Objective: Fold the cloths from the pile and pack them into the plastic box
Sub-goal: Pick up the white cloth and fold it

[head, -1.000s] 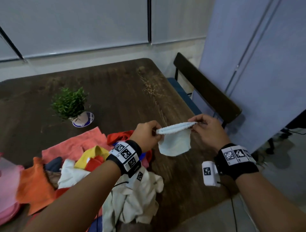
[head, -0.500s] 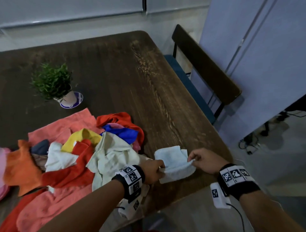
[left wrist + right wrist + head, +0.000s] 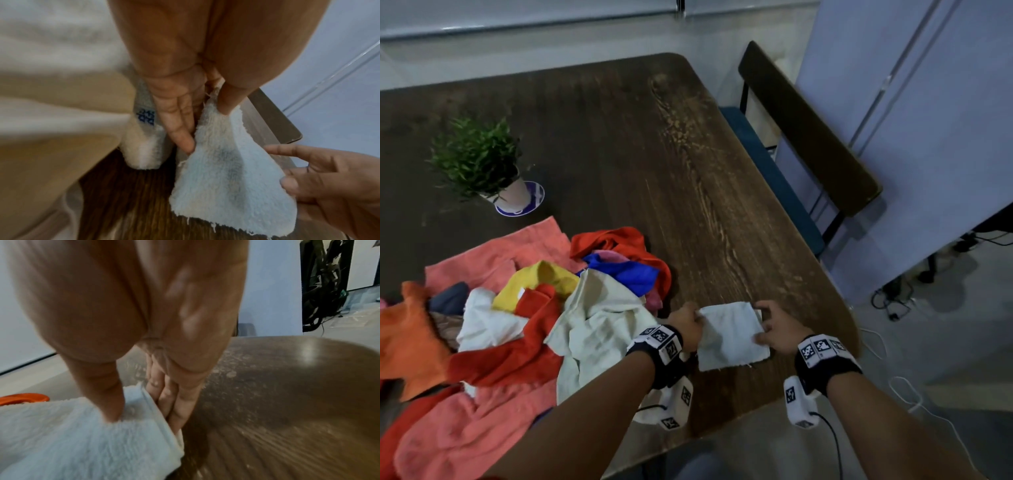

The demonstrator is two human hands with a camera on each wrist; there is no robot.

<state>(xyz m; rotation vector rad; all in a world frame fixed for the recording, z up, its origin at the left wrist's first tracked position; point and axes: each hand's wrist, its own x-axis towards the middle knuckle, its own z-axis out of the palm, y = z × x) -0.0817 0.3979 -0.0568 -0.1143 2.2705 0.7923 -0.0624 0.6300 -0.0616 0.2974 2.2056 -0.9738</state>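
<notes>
small white cloth [image 3: 731,334] flat near table [image 3: 619,137] front edge | left hand [image 3: 686,325] pinches its left edge | right hand [image 3: 777,325] pinches right edge | pile [image 3: 517,308] at left

An office or meeting room rather than a home. A long dark wood bench [image 3: 688,205] runs beside a plain pale wall with a window blind [image 3: 534,13] drawn over glass, and a lilac partition [image 3: 928,102] with a metal seam closes off the right side. A chair [image 3: 808,137] with a dark back and blue seat is pushed in at the bench. Cables [image 3: 893,298] trail over a grey floor [image 3: 945,342]. A small potted plant [image 3: 479,164] is the only decoration. The right wrist view shows dark equipment [image 3: 324,280] with tangled leads against the far wall
</notes>
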